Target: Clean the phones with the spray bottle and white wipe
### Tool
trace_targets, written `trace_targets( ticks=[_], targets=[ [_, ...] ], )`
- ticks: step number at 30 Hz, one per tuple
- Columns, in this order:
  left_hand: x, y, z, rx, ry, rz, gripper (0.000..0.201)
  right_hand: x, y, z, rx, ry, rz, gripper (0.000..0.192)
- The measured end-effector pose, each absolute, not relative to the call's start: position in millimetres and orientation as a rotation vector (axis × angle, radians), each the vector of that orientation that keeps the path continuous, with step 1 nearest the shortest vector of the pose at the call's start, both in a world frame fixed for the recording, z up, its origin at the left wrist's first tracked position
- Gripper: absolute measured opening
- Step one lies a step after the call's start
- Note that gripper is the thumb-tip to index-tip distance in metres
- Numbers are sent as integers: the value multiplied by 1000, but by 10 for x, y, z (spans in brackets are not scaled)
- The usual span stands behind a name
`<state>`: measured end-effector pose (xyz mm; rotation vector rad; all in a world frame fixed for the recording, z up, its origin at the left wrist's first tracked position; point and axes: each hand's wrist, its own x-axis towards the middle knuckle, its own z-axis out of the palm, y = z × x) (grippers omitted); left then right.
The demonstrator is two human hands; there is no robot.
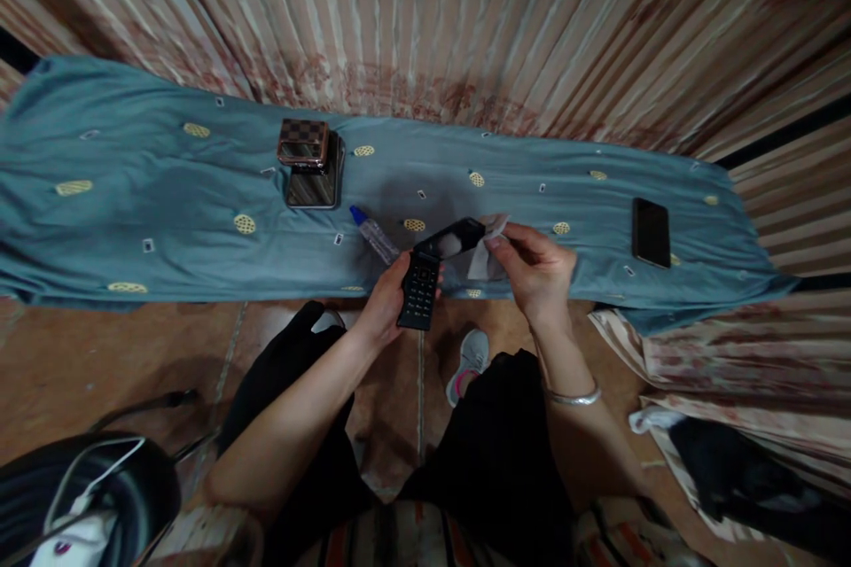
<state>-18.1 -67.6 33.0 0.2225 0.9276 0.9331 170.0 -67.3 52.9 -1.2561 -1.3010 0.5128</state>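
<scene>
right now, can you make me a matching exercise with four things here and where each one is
Things:
1. flip phone
2. white wipe
3. black smartphone
4. small bottle with blue cap

Places:
A. lying on the blue cloth, far right
B. held open in the left hand
C. lying on the cloth just left of the hands
D. pinched in the right hand against the phone's screen

Pairs: 1-B, 2-D, 3-A, 4-C

Teal patterned cloth [166, 195] draped over the surface; checkered case [304, 143] stacked on another; small bottle [373, 235]; black phone [650, 232] well apart.
</scene>
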Motion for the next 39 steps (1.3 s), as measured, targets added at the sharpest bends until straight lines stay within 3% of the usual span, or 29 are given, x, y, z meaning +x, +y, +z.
trace_targets(
  ticks=[5,18,26,39],
  targets=[
    [-205,-637,372,161,897,949,45,1603,-848,622,-1203,-1619,392,15],
    [-250,-506,360,35,846,1026,37,1349,-1061,500,-951,-2053,-24,28],
    [-270,-476,455,-26,785,1024,43,1313,-1091,435,-899,-2230,-140,28],
    [-250,-524,369,115,831,1000,39,1288,-1079,477,-980,-2015,65,26]
  ],
)
